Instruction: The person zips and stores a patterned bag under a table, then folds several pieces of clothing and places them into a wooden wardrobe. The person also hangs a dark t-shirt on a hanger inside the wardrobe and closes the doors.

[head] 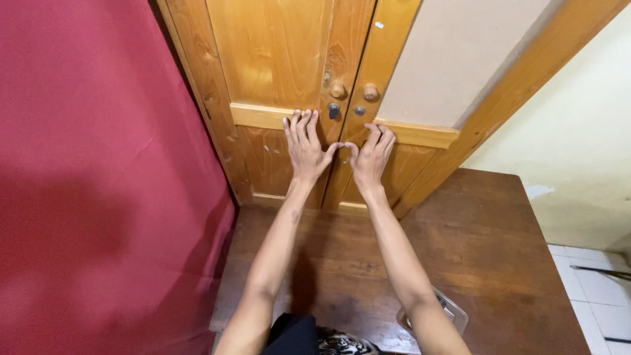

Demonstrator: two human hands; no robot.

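A pair of wooden cabinet doors [276, 59] stands shut behind a dark wooden table [473, 243]. My left hand [303, 146] lies flat on the left door, fingers spread upward, just below a round wooden knob [337, 90] and a small metal keyhole [334, 110]. My right hand [372, 156] presses flat on the right door beside it, under the second knob [371, 92]. The two thumbs nearly touch over the seam between the doors. Neither hand holds anything.
A red cloth [98, 184] hangs along the left. The right door has a pale beige panel [453, 59]. A small clear object [453, 314] lies on the table by my right forearm. A cream wall [578, 144] and white floor tiles [598, 289] are at right.
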